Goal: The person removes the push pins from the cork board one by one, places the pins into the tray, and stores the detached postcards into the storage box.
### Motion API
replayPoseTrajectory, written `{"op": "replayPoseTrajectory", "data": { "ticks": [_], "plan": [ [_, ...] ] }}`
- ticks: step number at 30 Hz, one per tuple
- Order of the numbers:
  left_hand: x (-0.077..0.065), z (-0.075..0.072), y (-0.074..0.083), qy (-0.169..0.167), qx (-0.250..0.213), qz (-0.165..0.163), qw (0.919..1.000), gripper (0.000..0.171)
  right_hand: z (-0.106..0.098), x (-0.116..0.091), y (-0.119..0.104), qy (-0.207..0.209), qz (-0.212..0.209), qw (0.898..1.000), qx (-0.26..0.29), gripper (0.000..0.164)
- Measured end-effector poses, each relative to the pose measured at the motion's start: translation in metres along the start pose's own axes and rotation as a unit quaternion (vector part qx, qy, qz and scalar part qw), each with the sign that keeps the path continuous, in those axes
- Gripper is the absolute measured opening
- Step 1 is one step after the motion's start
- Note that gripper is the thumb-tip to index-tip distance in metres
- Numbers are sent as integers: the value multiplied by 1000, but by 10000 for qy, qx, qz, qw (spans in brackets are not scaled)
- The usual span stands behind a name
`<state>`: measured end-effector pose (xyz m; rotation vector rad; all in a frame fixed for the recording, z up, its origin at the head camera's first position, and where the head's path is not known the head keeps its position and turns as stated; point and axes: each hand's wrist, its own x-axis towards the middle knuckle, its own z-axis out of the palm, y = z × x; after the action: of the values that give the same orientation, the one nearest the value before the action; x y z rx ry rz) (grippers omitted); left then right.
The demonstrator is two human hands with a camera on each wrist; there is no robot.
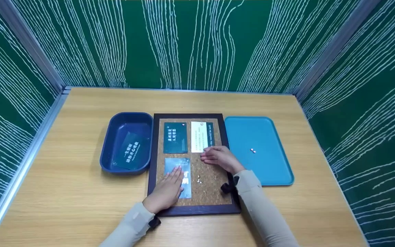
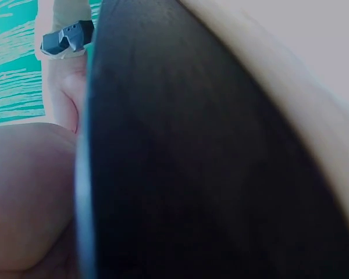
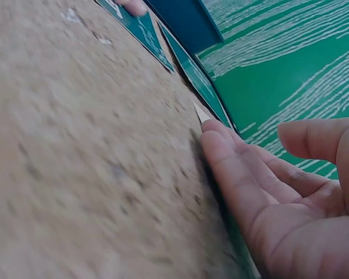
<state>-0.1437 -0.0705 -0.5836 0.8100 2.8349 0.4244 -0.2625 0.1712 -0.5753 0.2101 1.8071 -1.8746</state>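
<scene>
My left hand [image 1: 168, 188] rests with fingers spread on a light blue card [image 1: 186, 193] at the lower left of a framed cork board [image 1: 214, 197]. On the upper right, a cream-and-dark-green card [image 1: 198, 135] lies upon the cork. At its lower edge is my right hand [image 1: 222, 158]; the right wrist view shows straight fingers [image 3: 224, 165] by the card's pale corner [image 3: 200, 114], thumb apart. A dark green card [image 1: 175, 145] with white writing occupies the upper left. Several small shiny pins [image 1: 199, 179] sit on the cork between the hands.
Left of the board stands a dark blue bin [image 1: 104, 154] holding another green card [image 1: 131, 151]. A turquoise tray [image 1: 266, 171] is at the right, with a few small pins [image 1: 253, 150] on it. Green walls with white lines enclose the wooden table [image 1: 81, 212].
</scene>
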Motion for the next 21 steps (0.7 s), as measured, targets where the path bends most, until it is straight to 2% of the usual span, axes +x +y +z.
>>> {"op": "replayPoseTrajectory", "data": {
  "ticks": [8,21],
  "plan": [
    [0,0,0,-82,-11,-105,9999,56,12,0,8,-334,-74,9994,63,28],
    [0,-1,0,-61,-58,-96,9999,56,22,-3,10,-501,130,9985,175,32]
  ]
}}
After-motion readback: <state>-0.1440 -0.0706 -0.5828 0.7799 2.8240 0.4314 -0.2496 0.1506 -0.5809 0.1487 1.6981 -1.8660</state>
